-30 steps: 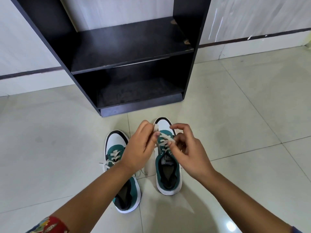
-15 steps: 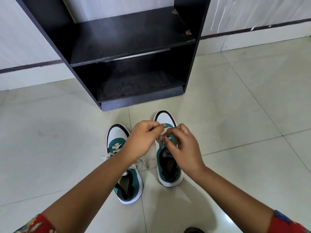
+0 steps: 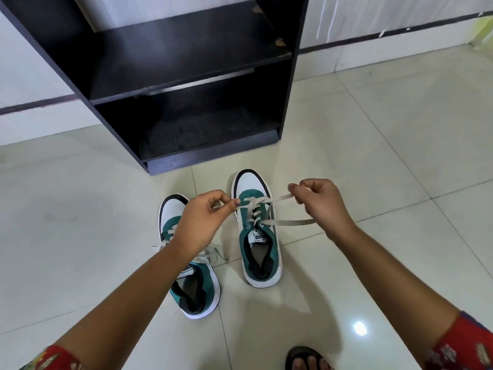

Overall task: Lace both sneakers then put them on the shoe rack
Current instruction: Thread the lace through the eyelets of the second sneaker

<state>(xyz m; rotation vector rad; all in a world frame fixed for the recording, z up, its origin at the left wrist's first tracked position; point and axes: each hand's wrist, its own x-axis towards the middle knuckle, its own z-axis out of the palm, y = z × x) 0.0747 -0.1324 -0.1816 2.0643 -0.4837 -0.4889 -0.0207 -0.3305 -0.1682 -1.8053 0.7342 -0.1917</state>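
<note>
- Now, head view: left hand [image 3: 198, 225] and right hand [image 3: 324, 204] each pinching an end of the lace [image 3: 277, 198], drawn taut over the right sneaker [image 3: 257, 231].
- Left sneaker [image 3: 186, 263] just beside, near the empty shoe rack [image 3: 186, 84].
- Risk: uneven pull slackening crossings, or lace slipping from the pinch.

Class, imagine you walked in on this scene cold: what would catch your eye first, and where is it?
First, the two hands at centre: the left hand and right hand pull the lace of the right-hand sneaker taut out to either side. Beside it, the other sneaker stands on the pale tiled floor, partly under the left forearm. Behind them stands a black shoe rack, nothing showing on its shelves.
</note>
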